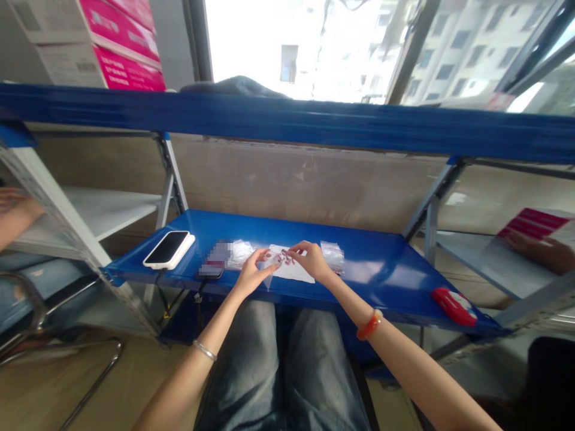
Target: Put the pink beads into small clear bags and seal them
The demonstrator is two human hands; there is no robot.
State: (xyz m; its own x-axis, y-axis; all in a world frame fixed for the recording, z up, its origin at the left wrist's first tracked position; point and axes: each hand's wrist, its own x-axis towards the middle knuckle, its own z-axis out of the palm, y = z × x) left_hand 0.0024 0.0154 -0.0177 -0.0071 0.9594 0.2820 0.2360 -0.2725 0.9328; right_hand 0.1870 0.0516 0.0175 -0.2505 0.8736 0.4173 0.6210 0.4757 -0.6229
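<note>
While both hands pinch small red bits over white paper, left hand and right hand keep fingers nearly closed, so nothing rolls off the blue surface.

Blue metal shelving before bright windows; tan floor

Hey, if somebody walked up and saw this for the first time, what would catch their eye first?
Probably the bright blue shelf across the middle, where the left hand and right hand meet over a white sheet strewn with small reddish pieces. Next, a phone at the shelf's left end and a red case near its right front edge. Pink boxes sit top left.
</note>
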